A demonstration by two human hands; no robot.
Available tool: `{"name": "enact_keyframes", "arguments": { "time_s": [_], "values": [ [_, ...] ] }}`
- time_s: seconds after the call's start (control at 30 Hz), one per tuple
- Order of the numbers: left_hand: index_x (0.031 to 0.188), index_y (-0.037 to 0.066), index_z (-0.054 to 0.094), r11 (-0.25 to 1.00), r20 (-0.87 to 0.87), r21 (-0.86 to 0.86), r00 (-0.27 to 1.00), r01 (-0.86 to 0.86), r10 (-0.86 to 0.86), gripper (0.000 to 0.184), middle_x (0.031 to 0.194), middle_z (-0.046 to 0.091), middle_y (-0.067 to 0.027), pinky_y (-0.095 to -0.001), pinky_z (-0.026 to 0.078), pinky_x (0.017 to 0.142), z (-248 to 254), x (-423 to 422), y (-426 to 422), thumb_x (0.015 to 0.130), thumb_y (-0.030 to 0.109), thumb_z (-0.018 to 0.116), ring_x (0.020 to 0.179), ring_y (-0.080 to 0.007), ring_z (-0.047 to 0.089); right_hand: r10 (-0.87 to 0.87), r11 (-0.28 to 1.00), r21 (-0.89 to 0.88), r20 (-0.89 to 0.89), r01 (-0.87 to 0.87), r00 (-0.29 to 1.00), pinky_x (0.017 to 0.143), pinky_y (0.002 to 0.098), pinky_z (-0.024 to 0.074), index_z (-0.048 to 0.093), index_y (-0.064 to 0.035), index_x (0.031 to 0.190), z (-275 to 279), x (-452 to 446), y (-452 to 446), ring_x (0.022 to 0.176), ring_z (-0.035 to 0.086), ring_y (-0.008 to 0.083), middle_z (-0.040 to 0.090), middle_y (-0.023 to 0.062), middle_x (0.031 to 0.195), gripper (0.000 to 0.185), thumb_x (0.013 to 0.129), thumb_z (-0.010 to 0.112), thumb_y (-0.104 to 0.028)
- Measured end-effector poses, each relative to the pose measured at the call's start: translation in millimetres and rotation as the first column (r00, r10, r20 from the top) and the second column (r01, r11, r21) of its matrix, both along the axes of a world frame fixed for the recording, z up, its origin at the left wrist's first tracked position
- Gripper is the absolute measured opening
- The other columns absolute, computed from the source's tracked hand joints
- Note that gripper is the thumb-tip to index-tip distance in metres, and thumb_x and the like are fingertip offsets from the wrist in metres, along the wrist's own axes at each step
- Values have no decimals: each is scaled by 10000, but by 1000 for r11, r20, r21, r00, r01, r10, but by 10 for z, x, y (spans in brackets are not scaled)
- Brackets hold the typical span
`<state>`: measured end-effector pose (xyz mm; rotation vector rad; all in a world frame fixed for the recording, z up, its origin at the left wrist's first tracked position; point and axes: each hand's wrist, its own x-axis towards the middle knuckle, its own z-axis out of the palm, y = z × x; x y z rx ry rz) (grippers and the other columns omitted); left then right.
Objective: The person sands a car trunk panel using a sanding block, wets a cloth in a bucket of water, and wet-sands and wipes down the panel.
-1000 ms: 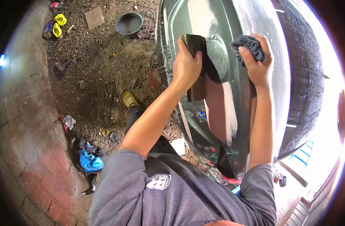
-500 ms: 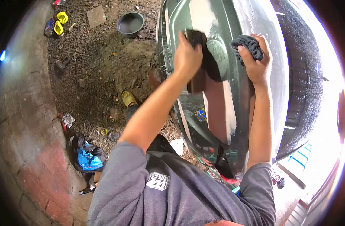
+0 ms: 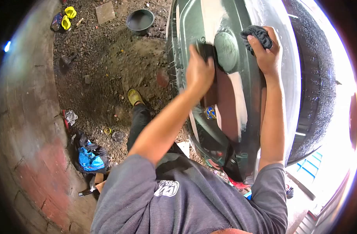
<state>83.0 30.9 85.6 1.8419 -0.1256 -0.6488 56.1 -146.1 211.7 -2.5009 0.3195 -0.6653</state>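
Observation:
My left hand (image 3: 200,74) is closed round a dark rectangular block (image 3: 206,50), which lies against the green car panel (image 3: 243,35); motion blurs it. The panel carries pale filler-like patches (image 3: 237,87) and a brown patch (image 3: 226,107). A round recess (image 3: 226,50) is just right of the block. My right hand (image 3: 270,50) grips a bunched dark grey cloth (image 3: 257,38) over the right side of the panel, near the car's glossy wet-looking edge. Whether the cloth touches the panel I cannot tell.
A dark basin (image 3: 140,21) stands on the gravelly ground. Yellow clogs (image 3: 68,17) lie at the upper left, and a blue and black bag (image 3: 91,158) lies by the concrete wall (image 3: 26,97). My foot in a yellow-green clog (image 3: 134,96) is beside the car. Wet dark glass (image 3: 315,78) is at right.
My left hand has slid the block along the panel toward my body. My right hand keeps the cloth at about the same spot. The whole view has shifted slightly.

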Motion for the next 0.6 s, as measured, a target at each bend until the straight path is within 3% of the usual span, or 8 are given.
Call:
{"name": "enact_keyframes", "arguments": {
  "time_s": [0.07,0.13,0.23,0.3,0.37,0.47,0.53,0.6],
  "values": [
    [1453,-58,255,998,106,56,994,-10,4,688,1120,663,-341,-554,538,887,-19,463,-181,939,181,646,1019,-515,658,9,1000,-16,-5,-9,1000,815,330,504,682,-49,1012,-12,6,-25,871,630,209,671,70,929,248,838,767,-203],
    [1466,-59,241,1000,53,26,998,14,-15,698,1153,651,-343,-548,538,900,-15,497,-167,943,178,637,1050,-522,647,12,997,73,-19,-10,1000,786,279,509,665,-38,1047,-23,-13,-8,854,626,128,680,36,936,239,866,755,-165],
    [1477,-80,241,1000,44,19,999,8,-8,722,1205,638,-358,-525,529,945,60,-158,72,957,228,636,1087,-528,643,28,999,35,-5,-28,1000,742,245,508,666,-38,1066,4,-6,-16,807,618,78,690,10,916,234,884,751,-157],
    [1510,-69,208,977,213,-165,963,-133,167,767,1259,599,-377,-529,498,987,-67,-801,185,949,212,649,1142,-532,613,52,998,-38,2,-52,999,712,235,505,675,-44,1068,-16,3,-25,768,614,68,696,0,893,233,887,752,-169],
    [1529,-58,188,981,178,-147,972,-129,154,789,1275,584,-386,-531,488,1000,-172,-842,159,946,201,652,1164,-532,600,1,1000,4,-19,-1,1000,755,265,515,684,-48,1061,-27,-3,0,807,636,103,708,24,911,253,873,760,-200],
    [1522,-46,208,993,89,-63,990,-102,107,773,1268,592,-381,-528,498,985,-19,-300,44,943,207,652,1148,-522,611,-52,998,23,-49,53,997,811,297,529,697,-61,1077,-11,-13,5,879,673,138,734,56,959,289,859,771,-235],
    [1429,-37,314,999,26,-1,999,-41,41,651,1168,661,-338,-532,525,941,-22,212,-84,939,242,638,1096,-492,653,-31,999,-21,-33,30,999,815,300,529,698,-58,1085,19,6,8,891,678,138,741,61,973,294,859,771,-230],
    [1382,-53,330,998,32,13,998,-57,57,627,1188,664,-299,-515,535,957,-121,626,-240,924,249,636,1088,-467,665,22,998,-61,-4,-22,1000,838,304,527,704,-59,1101,-74,13,-187,921,683,138,749,72,994,296,863,767,-222]
  ]
}}
